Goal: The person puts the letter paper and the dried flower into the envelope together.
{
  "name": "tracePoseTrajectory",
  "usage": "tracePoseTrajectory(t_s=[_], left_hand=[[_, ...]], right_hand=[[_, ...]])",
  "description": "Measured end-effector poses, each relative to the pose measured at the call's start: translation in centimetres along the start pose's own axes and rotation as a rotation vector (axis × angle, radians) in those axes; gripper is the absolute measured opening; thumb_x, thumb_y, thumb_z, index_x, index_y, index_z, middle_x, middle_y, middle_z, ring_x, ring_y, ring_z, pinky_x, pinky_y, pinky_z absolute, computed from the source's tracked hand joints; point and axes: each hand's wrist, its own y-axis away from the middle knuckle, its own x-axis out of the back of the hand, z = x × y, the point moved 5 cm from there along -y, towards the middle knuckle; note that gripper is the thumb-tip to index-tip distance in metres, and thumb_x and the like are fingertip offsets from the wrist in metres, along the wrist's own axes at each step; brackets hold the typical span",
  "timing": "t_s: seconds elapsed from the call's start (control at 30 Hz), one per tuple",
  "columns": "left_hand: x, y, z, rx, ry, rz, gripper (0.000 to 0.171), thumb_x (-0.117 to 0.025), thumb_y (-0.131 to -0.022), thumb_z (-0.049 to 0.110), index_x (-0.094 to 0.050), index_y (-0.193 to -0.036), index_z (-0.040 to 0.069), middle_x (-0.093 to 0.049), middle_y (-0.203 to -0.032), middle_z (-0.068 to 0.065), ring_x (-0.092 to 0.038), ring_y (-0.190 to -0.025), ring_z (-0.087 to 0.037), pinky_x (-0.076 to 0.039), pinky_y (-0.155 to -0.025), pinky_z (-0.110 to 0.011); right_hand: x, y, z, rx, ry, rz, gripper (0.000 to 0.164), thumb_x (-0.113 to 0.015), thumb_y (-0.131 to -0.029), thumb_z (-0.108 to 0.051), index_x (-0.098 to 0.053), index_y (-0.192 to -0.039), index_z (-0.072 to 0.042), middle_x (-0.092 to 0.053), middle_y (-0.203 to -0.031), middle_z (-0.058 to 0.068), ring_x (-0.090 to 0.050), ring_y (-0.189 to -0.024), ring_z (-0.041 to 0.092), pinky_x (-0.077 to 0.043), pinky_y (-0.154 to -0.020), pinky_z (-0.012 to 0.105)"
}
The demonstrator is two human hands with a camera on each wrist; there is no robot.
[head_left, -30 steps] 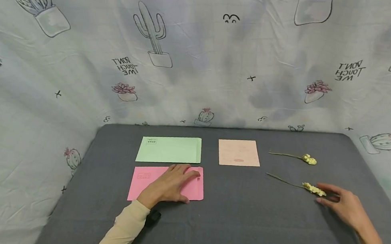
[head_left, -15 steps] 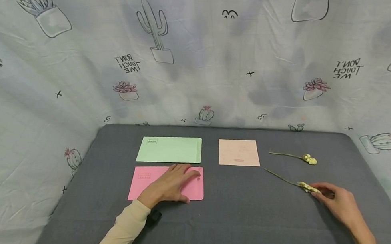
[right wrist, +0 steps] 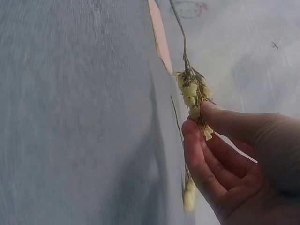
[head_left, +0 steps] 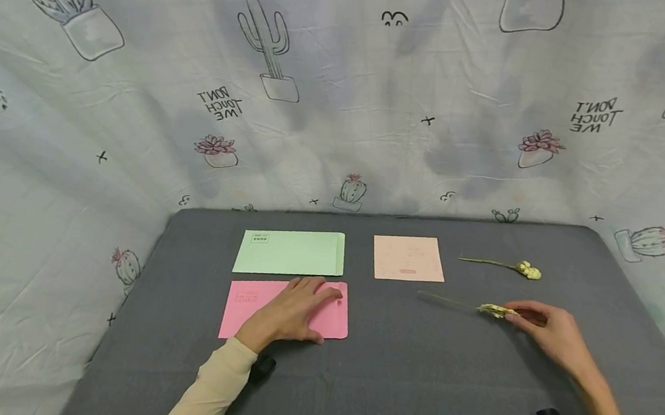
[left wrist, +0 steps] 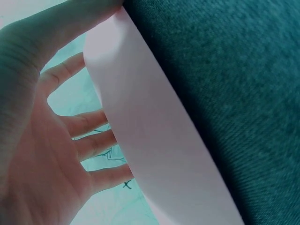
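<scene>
My left hand (head_left: 290, 312) rests on a pink envelope (head_left: 241, 310), fingers spread across it and thumb down by its near edge. In the left wrist view, the fingertips lie at one edge of the envelope (left wrist: 145, 126) and the thumb near its corner. My right hand (head_left: 552, 335) pinches a stem of dried yellow flowers (head_left: 494, 311) by the blossom end between thumb and fingers. Its thin stem points left, and the right wrist view shows the flowers (right wrist: 190, 91) raised over the table. A second dried yellow flower (head_left: 528, 270) lies farther back.
A green envelope (head_left: 290, 252) lies just behind the pink one. To its right is a peach envelope (head_left: 408, 257). All lie on a grey cloth-covered table (head_left: 397, 393), with a cactus-patterned curtain (head_left: 334, 84) behind.
My right hand has taken hold of the nearer flower by its blossom end, lifted it and carried it left. My left hand has stayed on the pink envelope.
</scene>
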Motion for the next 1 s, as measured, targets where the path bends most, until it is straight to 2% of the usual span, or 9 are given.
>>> tracePoseTrajectory(t_s=[0.4, 0.67, 1.0], left_hand=[[0.1, -0.1, 0.0, 0.012, 0.002, -0.01, 0.08, -0.087, -0.069, 0.04, -0.048, -0.137, 0.025, -0.046, -0.138, -0.011, -0.041, -0.132, -0.028, -0.028, -0.112, -0.053], [0.0, -0.1, 0.0, 0.016, 0.003, -0.009, 0.08, -0.087, -0.069, 0.04, -0.048, -0.138, 0.026, -0.047, -0.139, -0.012, -0.041, -0.132, -0.028, -0.028, -0.112, -0.053], [0.0, -0.2, -0.1, 0.016, -0.013, 0.0, 0.081, -0.088, -0.068, 0.041, -0.048, -0.138, 0.027, -0.047, -0.137, -0.01, -0.042, -0.131, -0.026, -0.029, -0.112, -0.053]], right_hand=[[-2.0, -1.2, -1.5, 0.058, -0.073, -0.036, 0.019, -0.069, -0.092, -0.014, -0.072, -0.108, -0.004, -0.072, -0.1, 0.013, -0.062, -0.085, -0.009, -0.049, -0.07, 0.012], [-4.0, -2.0, -2.0, 0.075, -0.166, -0.108, 0.019, -0.068, -0.092, -0.012, -0.072, -0.109, -0.003, -0.072, -0.103, 0.013, -0.064, -0.088, -0.005, -0.051, -0.071, 0.016], [-6.3, -3.0, -3.3, 0.103, -0.131, -0.149, 0.018, -0.07, -0.091, -0.011, -0.072, -0.107, -0.003, -0.072, -0.1, 0.009, -0.067, -0.085, 0.005, -0.054, -0.071, 0.024]])
